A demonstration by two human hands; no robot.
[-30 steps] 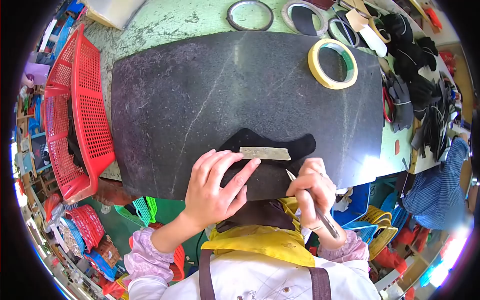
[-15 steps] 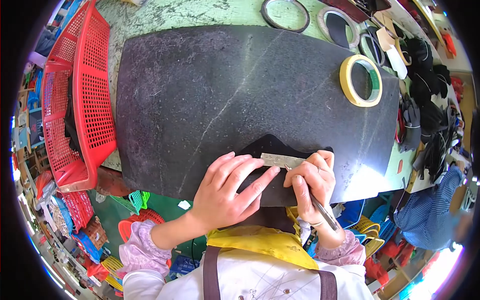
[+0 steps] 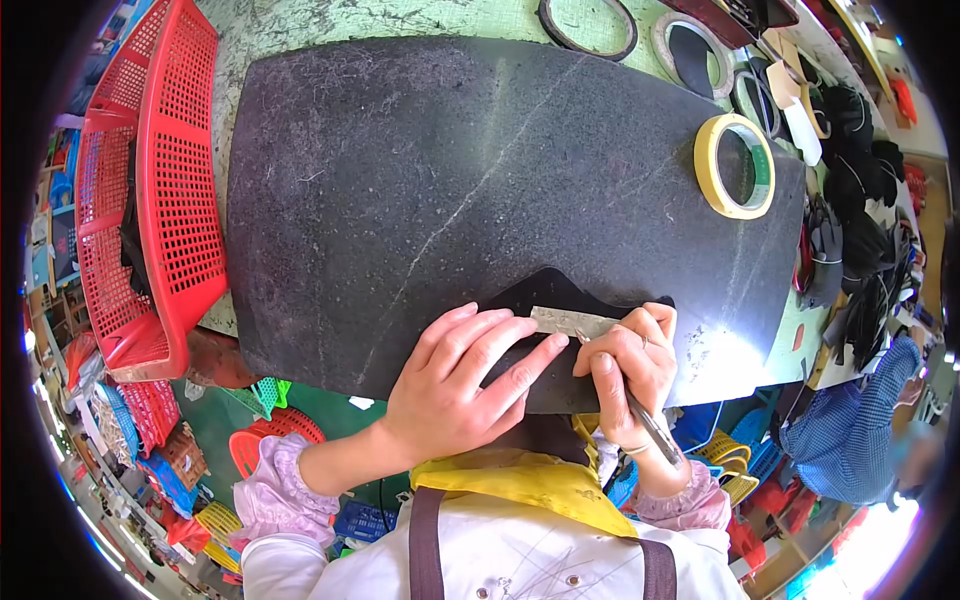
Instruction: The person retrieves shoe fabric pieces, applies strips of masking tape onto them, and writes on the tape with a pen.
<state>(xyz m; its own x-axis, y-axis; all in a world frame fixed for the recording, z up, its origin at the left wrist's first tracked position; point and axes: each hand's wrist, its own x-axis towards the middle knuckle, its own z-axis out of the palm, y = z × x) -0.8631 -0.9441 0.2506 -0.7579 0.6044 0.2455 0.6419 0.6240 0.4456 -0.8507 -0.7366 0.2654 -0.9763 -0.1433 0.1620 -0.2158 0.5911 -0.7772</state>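
A black, curved-edged flat piece (image 3: pixel 546 290) lies at the near edge of the dark board (image 3: pixel 350 180). Across it rests a short, pale ruler-like strip (image 3: pixel 572 321). My left hand (image 3: pixel 455 380) lies with fingers stretched out, its fingertips at the strip's left end and on the piece. A slim silver pen (image 3: pixel 655 432) is gripped in my right hand (image 3: pixel 632 365), its tip close to the strip's lower edge. The fingers of that hand also touch the strip's right end and partly cover it.
A yellow tape roll (image 3: pixel 711 170) sits on the board's right side. Other rings of tape (image 3: pixel 590 50) lie behind it on the green table (image 3: pixel 420 18). To the left stands a red plastic basket (image 3: pixel 185 200). Dark gloves (image 3: pixel 825 250) and black material pile up at right.
The view has shifted slightly, so the board and tape roll appear moved. Both hands keep nearly the same pose on the strip and the black piece.
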